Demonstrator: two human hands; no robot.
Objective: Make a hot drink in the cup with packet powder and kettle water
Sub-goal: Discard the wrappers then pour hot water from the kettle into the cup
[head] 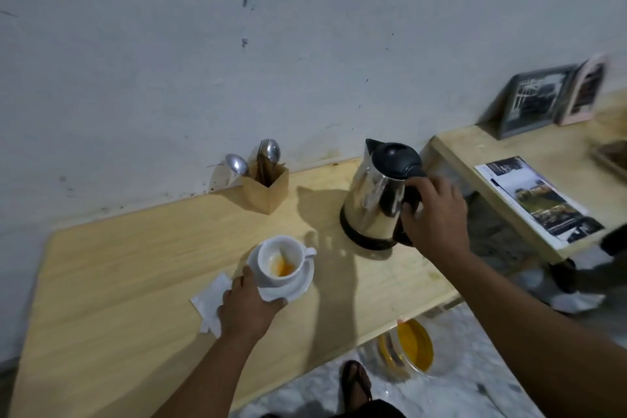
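A white cup (281, 260) with orange powder at its bottom stands on a white saucer (298, 285) on the wooden table (135, 265). My left hand (247, 307) grips the saucer's near left rim. A steel kettle (380, 197) with a black lid sits on its black base to the right of the cup. My right hand (434, 210) is closed around the kettle's black handle. A white paper napkin or torn packet (210, 299) lies left of my left hand, partly under it.
A wooden holder (266, 190) with spoons and a fork stands by the wall behind the cup. A second table (475, 153) on the right carries a magazine (539, 200) and framed pictures (532, 102). A yellow container (410, 346) sits on the floor beyond the table edge.
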